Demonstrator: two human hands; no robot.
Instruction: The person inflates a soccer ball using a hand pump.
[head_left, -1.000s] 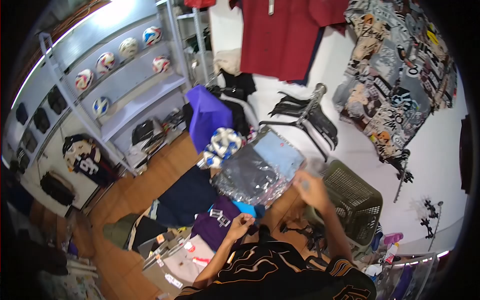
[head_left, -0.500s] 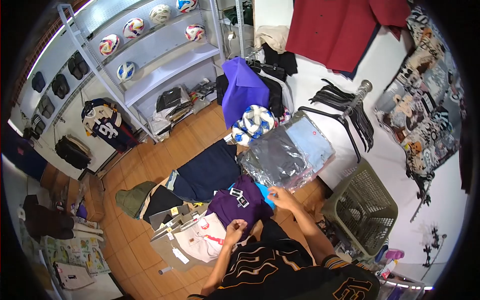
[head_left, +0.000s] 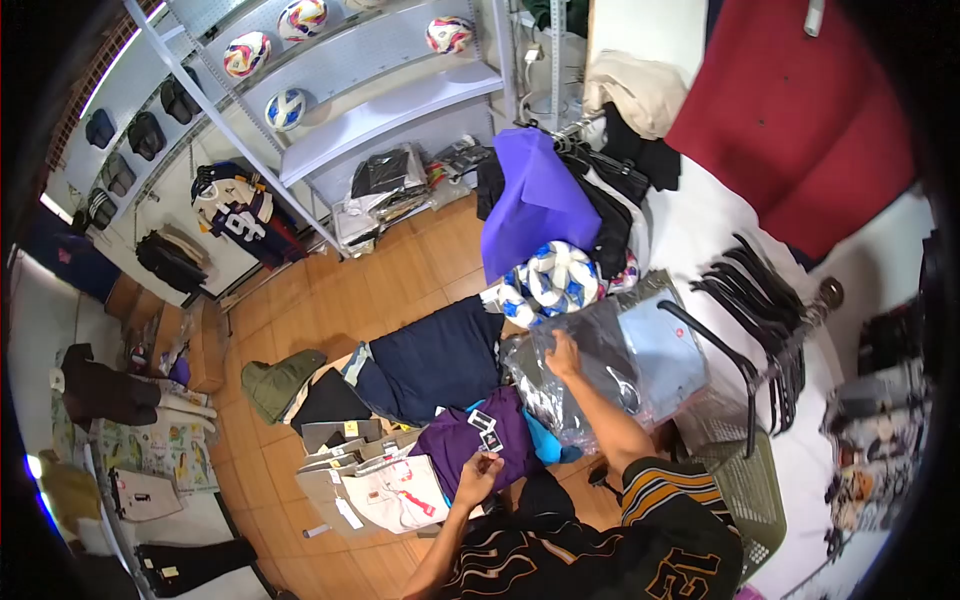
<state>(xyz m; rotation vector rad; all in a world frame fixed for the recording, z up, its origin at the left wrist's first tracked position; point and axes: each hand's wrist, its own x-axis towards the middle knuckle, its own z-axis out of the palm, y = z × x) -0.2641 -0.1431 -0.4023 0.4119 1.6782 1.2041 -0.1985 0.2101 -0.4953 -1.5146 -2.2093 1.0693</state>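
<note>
My left hand point(head_left: 477, 482) is at the lower edge of a folded purple shirt point(head_left: 466, 444), its fingers curled together just under the paired hang tags point(head_left: 487, 437). What its fingers pinch, if anything, is hidden. My right hand point(head_left: 563, 357) reaches out over a dark garment in a clear plastic bag point(head_left: 592, 352), fingers apart and nothing held in them. A light blue bagged garment point(head_left: 662, 345) lies beside it. Bright blue cloth point(head_left: 545, 441) shows at the purple shirt's right side. To the left are pale pink folded clothing point(head_left: 398, 494) with tags and dark navy folded clothing point(head_left: 435, 360).
Blue-and-white balls point(head_left: 550, 283) and a purple cloth point(head_left: 535, 205) stand beyond the bags. A green plastic basket point(head_left: 765, 500) is at my right, below black hangers point(head_left: 750, 285) on a rail. An olive hat-like item point(head_left: 280, 385) lies far left. Shelves point(head_left: 390, 120) hold more balls.
My right hand has moved forward from beside the bright blue cloth to over the bagged dark garment. My left hand stays at the purple shirt. The view has shifted.
</note>
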